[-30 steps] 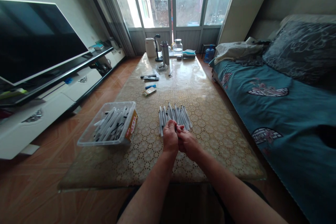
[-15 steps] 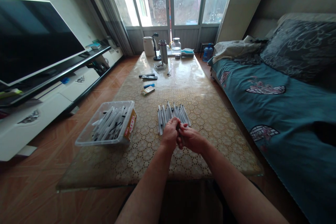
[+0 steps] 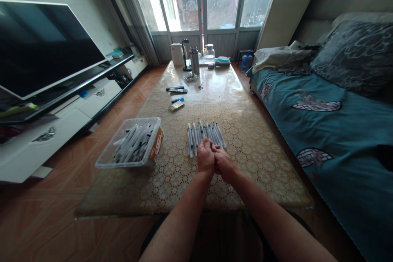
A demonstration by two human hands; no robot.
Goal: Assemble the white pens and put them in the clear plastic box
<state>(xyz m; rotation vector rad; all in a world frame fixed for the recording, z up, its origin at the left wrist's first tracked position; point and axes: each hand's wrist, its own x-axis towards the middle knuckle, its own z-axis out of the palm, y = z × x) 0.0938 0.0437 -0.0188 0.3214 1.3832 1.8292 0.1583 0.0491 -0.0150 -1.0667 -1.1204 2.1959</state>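
My left hand (image 3: 205, 155) and my right hand (image 3: 224, 165) are pressed together above the near part of the table. Their fingers are closed against each other, and whatever lies between them is hidden. Just beyond is a row of pens (image 3: 218, 135) with whitish barrels and dark ends, lying side by side. One pen (image 3: 201, 126) reaches farther out than the others, its near end behind my left hand; I cannot tell whether it is held. To the left stands a clear plastic box (image 3: 102, 162) with an orange label, holding many similar pens (image 3: 135, 143).
The table (image 3: 172, 188) has a patterned cover. Farther along it lie a small box (image 3: 176, 105), a blue item (image 3: 177, 100) and a remote control (image 3: 178, 90). A flask (image 3: 194, 61), kettle (image 3: 177, 54) and glass jug (image 3: 209, 54) stand at the far end. A bed (image 3: 307, 110) runs along the right.
My hands have drawn closer together, and the fingers now overlap more. The whole view has shifted slightly, so everything sits a little farther right. The pens and box appear unmoved on the table.
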